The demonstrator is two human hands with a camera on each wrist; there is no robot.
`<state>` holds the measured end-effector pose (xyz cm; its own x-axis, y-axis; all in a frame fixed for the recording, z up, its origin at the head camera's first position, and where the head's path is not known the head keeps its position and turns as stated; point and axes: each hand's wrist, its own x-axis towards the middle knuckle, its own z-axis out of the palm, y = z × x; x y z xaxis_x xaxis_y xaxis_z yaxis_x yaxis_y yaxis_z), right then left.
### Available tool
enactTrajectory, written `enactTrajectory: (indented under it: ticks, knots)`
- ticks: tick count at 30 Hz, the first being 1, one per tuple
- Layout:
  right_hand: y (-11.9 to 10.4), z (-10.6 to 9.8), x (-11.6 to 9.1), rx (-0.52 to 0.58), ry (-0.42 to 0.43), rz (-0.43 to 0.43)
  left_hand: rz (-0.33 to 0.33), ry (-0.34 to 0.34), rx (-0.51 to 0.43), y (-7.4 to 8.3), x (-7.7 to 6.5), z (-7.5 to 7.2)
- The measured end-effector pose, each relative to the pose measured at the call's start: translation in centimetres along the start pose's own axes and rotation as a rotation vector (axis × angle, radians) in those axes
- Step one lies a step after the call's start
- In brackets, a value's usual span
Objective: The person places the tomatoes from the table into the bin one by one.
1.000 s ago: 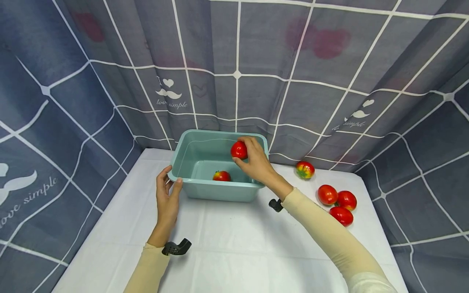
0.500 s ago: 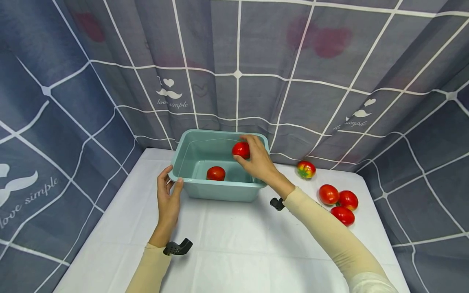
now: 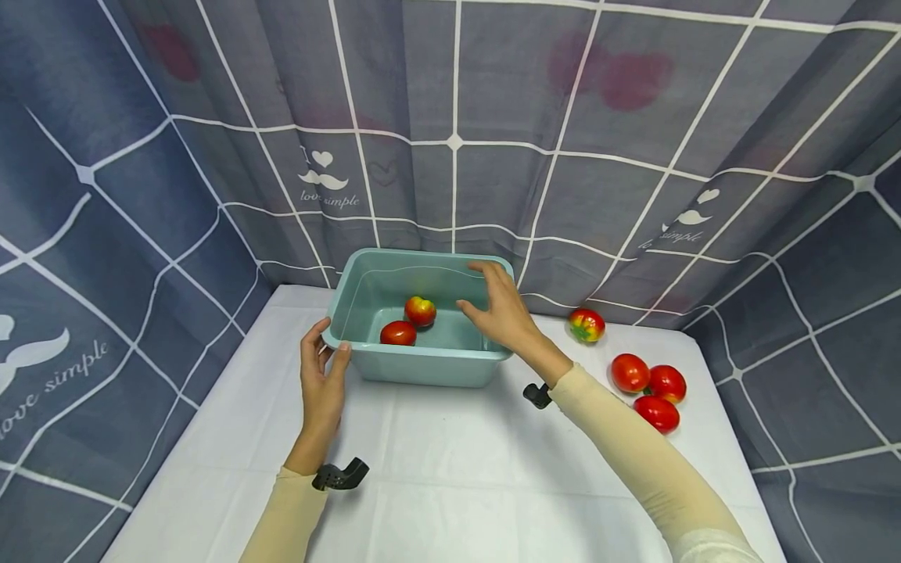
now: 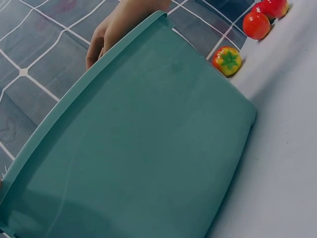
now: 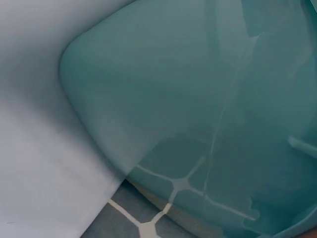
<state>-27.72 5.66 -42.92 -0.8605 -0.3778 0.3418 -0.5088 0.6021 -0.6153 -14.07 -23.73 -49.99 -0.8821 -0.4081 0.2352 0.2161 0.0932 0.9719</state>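
Cream sleeves (image 3: 285, 516) are the closest thing to you, each ending at a wrist with a black camera mount (image 3: 341, 475) poking out over the white cloth (image 3: 436, 485). Next out is a trio of red fruits (image 3: 657, 413), bunched together well to the right of your right-hand fingers and on your side of them, just past the sleeve.

Your left hand (image 3: 322, 391) has the near left corner of the green tub (image 3: 415, 367): thumb on the front rim, the other fingers round on the side, so they're holding it.

Inside, to the right of those fingers, you've got a red fruit (image 3: 398, 332), and right behind it a yellow-red fruit (image 3: 420, 311), the one nearer your right thumb. Can't tell if those two touch.

Your right hand (image 3: 505, 313) hangs over the tub's right end, thumb and fingers spread wide with nothing between them. Can't tell if your wrist brushes the rim. Off to the right of those fingers, outside the tub, sits a lone fruit (image 3: 586, 325) with a green leafy top. Beyond all your fingers hangs the grey-blue grid curtain (image 3: 507, 94).
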Motion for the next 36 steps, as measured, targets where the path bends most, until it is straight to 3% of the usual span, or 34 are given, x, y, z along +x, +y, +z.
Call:
enactTrajectory:
  ticks: [8, 17, 27, 36]
  knots:
    - [1.1, -1.0, -0.9, 0.044, 0.065, 0.031, 0.003, 0.006, -0.011, 0.1, 0.1, 0.1]
    - [3.7, -3.5, -3.6, 0.063, 0.207, 0.082, 0.001, 0.0, -0.012, 0.2, 0.2, 0.3]
    - [9.7, -5.1, -5.9, 0.061, 0.334, 0.2, -0.017, 0.006, -0.02, 0.3, 0.1, 0.1]
    - [15.7, -4.4, -7.8, 0.045, 0.425, 0.375, -0.019, -0.005, -0.029, 0.3, -0.1, 0.2]
